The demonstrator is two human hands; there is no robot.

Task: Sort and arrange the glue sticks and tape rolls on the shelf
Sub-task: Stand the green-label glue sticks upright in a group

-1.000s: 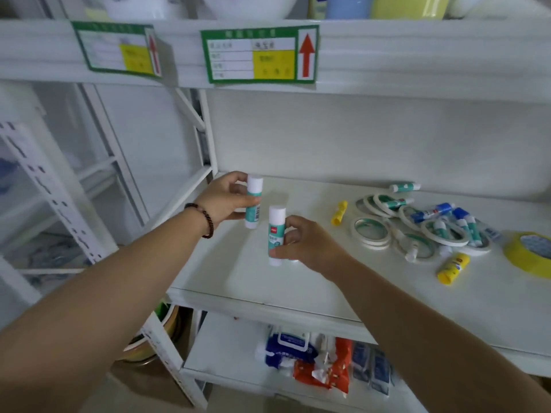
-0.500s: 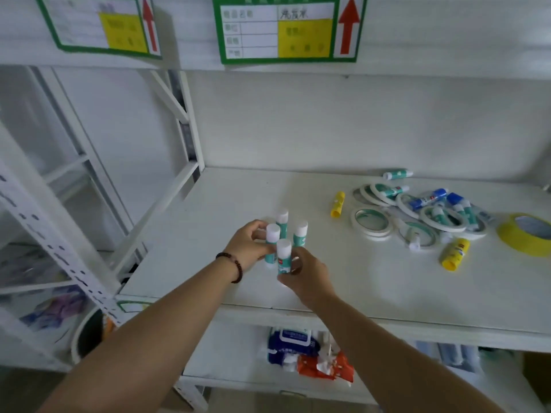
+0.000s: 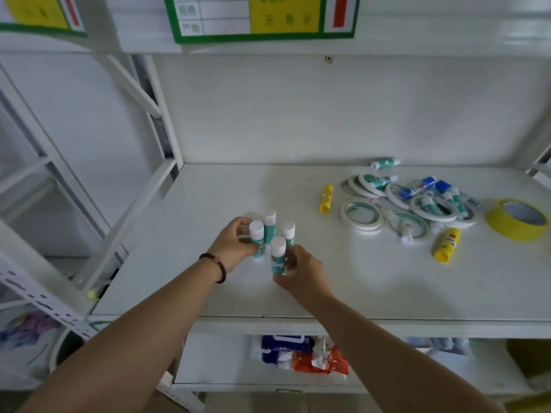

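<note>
Several green-and-white glue sticks stand upright close together on the white shelf (image 3: 343, 287), left of middle. My left hand (image 3: 232, 244) grips the left front stick (image 3: 257, 239). My right hand (image 3: 301, 271) grips the nearest stick (image 3: 278, 257). Two more sticks (image 3: 269, 226) (image 3: 288, 232) stand just behind them. To the right lies a jumble of white tape rolls (image 3: 362, 216), green and blue glue sticks (image 3: 417, 189), two yellow glue sticks (image 3: 326, 198) (image 3: 446, 244) and a wide yellow tape roll (image 3: 517, 219).
The shelf's back wall is close behind. A slanted white brace (image 3: 128, 210) and post bound the left side. Green-framed labels (image 3: 259, 16) hang on the shelf edge above. Packets (image 3: 301, 353) lie on the lower shelf.
A second ago each hand held one stick above the shelf's left part. Both have since come down to the group of upright sticks; in the last half second little moved and the view came closer.
</note>
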